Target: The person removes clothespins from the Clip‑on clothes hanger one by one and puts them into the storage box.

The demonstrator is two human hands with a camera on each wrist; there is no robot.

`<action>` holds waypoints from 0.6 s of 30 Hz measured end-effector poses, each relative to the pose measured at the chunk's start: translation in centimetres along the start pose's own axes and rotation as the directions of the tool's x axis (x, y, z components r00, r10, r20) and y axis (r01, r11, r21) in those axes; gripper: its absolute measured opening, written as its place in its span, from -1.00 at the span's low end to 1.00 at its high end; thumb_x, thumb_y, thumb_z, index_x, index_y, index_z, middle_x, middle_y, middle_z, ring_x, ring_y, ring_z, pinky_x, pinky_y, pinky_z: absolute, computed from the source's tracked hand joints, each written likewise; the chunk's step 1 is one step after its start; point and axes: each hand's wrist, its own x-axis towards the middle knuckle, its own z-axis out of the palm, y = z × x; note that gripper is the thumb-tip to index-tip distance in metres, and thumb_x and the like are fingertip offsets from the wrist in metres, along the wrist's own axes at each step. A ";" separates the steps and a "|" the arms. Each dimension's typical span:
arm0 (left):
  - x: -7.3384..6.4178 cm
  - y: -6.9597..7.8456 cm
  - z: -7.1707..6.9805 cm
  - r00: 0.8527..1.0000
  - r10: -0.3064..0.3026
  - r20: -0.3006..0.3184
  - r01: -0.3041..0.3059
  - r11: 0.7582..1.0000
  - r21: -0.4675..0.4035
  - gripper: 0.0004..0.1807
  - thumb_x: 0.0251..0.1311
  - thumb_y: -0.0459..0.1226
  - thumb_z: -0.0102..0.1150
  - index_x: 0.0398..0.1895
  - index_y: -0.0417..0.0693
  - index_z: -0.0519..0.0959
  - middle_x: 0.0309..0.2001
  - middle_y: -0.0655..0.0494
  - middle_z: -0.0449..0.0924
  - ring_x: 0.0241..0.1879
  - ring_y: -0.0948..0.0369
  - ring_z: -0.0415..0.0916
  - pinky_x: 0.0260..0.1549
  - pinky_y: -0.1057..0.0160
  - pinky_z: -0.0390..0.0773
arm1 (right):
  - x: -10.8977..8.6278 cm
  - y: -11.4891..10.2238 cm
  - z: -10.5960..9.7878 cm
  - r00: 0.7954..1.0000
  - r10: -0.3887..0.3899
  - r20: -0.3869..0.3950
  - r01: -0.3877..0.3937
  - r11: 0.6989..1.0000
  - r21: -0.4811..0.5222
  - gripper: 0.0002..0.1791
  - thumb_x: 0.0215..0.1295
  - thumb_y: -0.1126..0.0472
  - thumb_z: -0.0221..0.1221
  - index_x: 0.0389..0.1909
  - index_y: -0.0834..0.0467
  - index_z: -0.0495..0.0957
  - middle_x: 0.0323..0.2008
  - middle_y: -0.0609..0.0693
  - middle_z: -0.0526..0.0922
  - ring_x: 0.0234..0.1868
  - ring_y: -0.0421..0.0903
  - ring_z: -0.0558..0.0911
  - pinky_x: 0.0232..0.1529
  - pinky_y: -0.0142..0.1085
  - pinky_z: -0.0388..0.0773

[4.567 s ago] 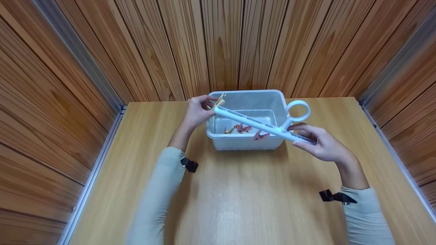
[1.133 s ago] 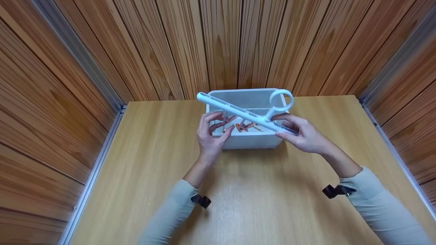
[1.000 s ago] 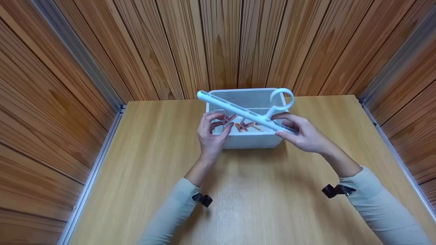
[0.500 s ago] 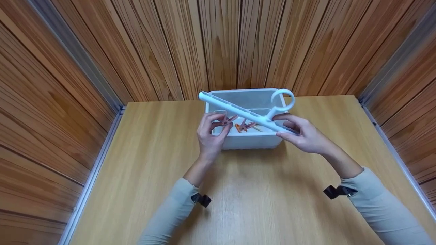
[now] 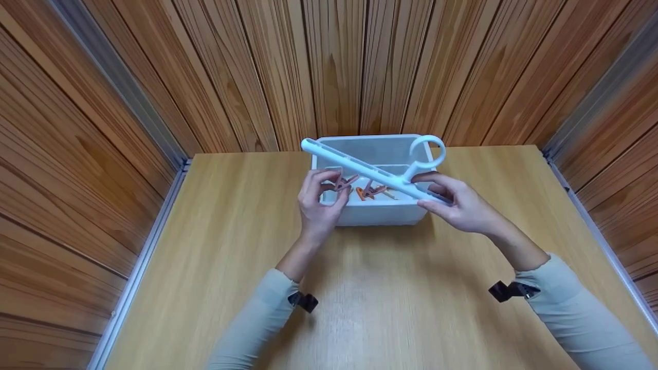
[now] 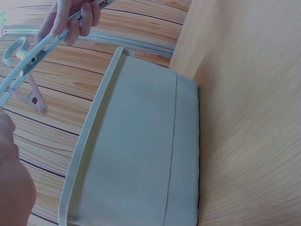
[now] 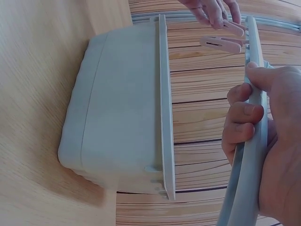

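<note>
My right hand (image 5: 460,205) grips the near end of a light-blue plastic clothes hanger (image 5: 354,163) with a ring-shaped hook (image 5: 441,149). The hanger slants over the box, its far end to the upper left. Below that left half, my left hand (image 5: 320,205) pinches a pink clothespin (image 5: 345,181) between thumb and fingers. In the right wrist view, another pink clothespin (image 7: 223,45) hangs from the hanger, just beside the left fingertips. An orange clothespin (image 5: 360,193) shows below the bar, overlapping the box in the head view.
A pale grey plastic box (image 5: 378,215) stands at the back of the wooden table (image 5: 360,298), near the plank wall (image 5: 339,67). A yellowish clothespin (image 5: 389,194) shows over the box's interior. Wood panels with metal rails close off both sides.
Earlier my left hand held a yellowish clothespin at the hanger's far end; it has come down and right, and its thumb and fingers have closed on a pink one. The hanger has shifted left.
</note>
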 end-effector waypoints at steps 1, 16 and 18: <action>0.0 0.1 0.1 1.000 -0.004 -0.002 0.004 1.000 0.008 -0.58 0.28 -0.47 0.58 0.15 -0.34 0.63 0.05 -0.20 0.69 0.05 -0.01 0.77 0.06 0.30 0.84 | 0.0 0.0 0.0 1.000 0.004 0.000 -0.004 1.000 -0.003 -0.51 0.59 0.35 0.30 0.47 0.25 0.57 -0.09 0.05 0.71 -0.23 -0.21 0.60 -0.25 -0.38 0.53; -0.5 0.3 0.5 0.997 -0.027 -0.076 0.038 0.988 0.149 -0.62 0.27 -0.43 0.62 0.09 -0.20 0.67 -0.11 -0.14 0.62 -0.17 0.06 0.67 -0.07 0.41 0.73 | -0.3 0.3 0.1 1.000 0.024 0.005 -0.023 0.999 -0.034 -0.51 0.60 0.32 0.30 0.48 0.21 0.57 0.05 0.12 0.72 -0.15 -0.19 0.64 -0.17 -0.38 0.58; -0.5 0.2 0.5 0.997 -0.022 -0.077 0.033 0.989 0.145 -0.63 0.27 -0.44 0.61 0.09 -0.20 0.69 -0.12 -0.13 0.64 -0.17 0.05 0.68 -0.06 0.41 0.73 | -0.3 0.4 0.1 1.000 0.026 0.001 -0.026 0.999 -0.045 -0.51 0.61 0.32 0.30 0.48 0.21 0.56 0.03 0.10 0.70 -0.17 -0.18 0.62 -0.18 -0.38 0.57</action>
